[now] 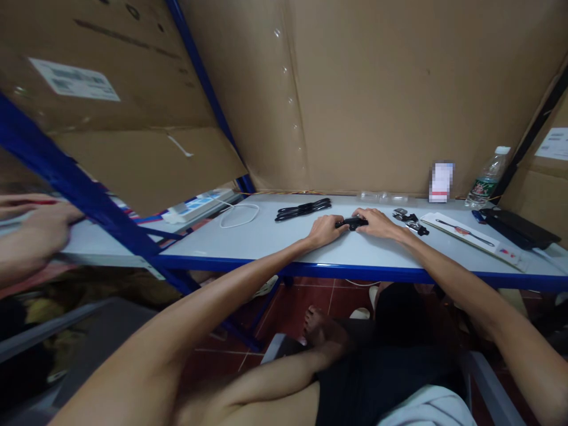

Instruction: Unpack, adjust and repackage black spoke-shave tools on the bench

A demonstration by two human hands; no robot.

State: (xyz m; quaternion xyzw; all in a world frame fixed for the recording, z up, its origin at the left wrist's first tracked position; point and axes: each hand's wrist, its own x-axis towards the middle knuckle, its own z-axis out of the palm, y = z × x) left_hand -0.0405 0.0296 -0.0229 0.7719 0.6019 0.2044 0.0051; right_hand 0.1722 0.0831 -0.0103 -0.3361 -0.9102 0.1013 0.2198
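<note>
Both hands meet over the table around a small, dark black object [354, 224] whose exact kind I cannot make out. My left hand [325, 231] is closed on its left end. My right hand [376, 223] has its fingers closed on the other end, with the fingertips partly hidden. Behind my left hand lies a bundle of black cable [303, 209]. To the right of my right hand are several small black and shiny silver pieces [410, 220]. Beyond them rests a long white package [474, 239] with a dark, strap-like item pictured on it.
On the right stand a water bottle [483, 184] and a blurred-out upright item [441, 182], near a black case [520, 228]. A white cable [242, 216] and a power strip [202, 205] lie left. Cardboard [377, 100] walls the back. Another person's hand [39, 228] is at far left.
</note>
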